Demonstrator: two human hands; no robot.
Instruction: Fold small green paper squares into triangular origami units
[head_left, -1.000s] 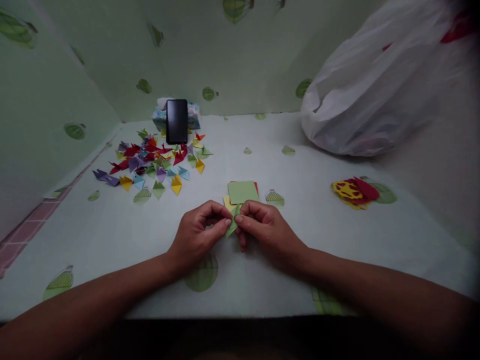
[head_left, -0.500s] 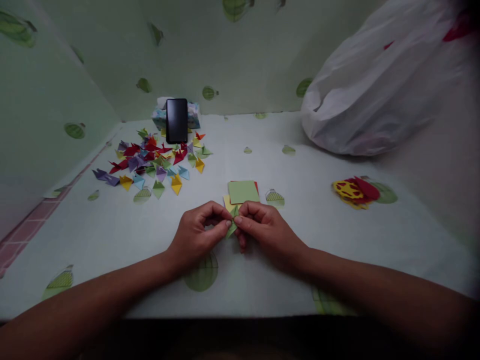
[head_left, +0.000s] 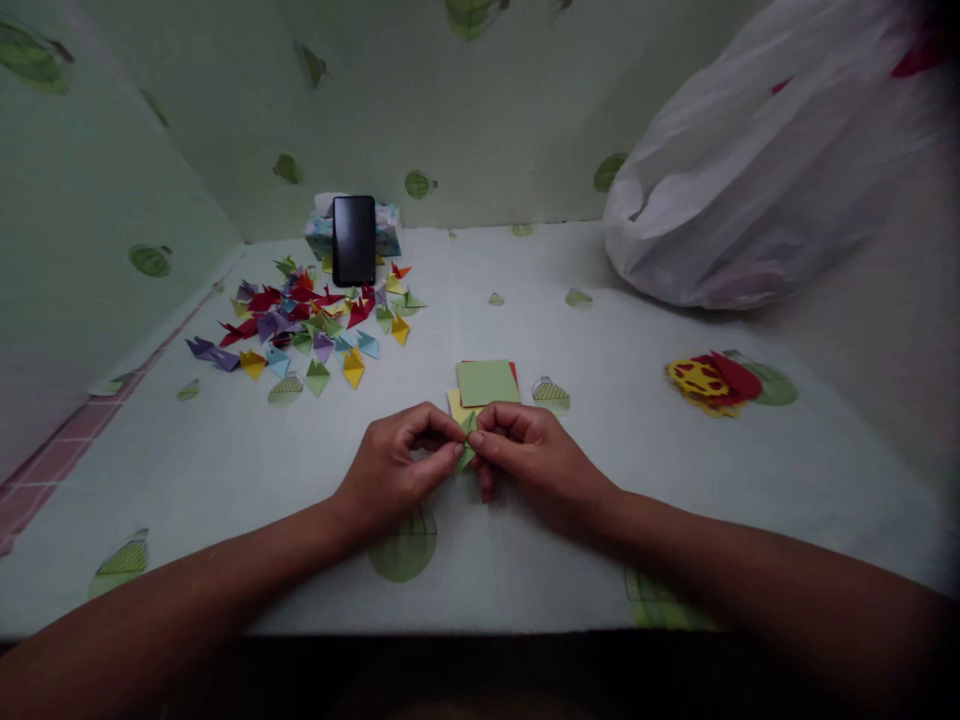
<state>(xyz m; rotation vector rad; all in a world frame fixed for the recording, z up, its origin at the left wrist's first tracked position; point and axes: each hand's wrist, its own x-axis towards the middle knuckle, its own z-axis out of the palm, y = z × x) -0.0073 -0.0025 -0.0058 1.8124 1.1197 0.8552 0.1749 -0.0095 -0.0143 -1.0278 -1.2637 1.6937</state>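
Observation:
Between my two hands is a small piece of folded green paper (head_left: 466,458), narrow and pointed. My left hand (head_left: 405,455) pinches its left side between thumb and forefinger. From the other side, the thumb and forefinger of my right hand (head_left: 536,455) grip it too, the remaining fingers curled below. My fingertips cover much of the paper's middle. Just beyond them lies a stack of square paper sheets (head_left: 487,383), light green on top, with red and yellow edges showing beneath.
Many folded paper figures (head_left: 300,320) in mixed colours lie at the back left. A black phone (head_left: 354,240) leans on a tissue box (head_left: 388,230) behind them. A white plastic bag (head_left: 720,220) bulges at the back right. Red and yellow cut-out pieces (head_left: 709,382) rest on the right.
Almost nothing differs. Both hands keep the same pinch on the folded green paper, and the whole view has shifted very slightly.

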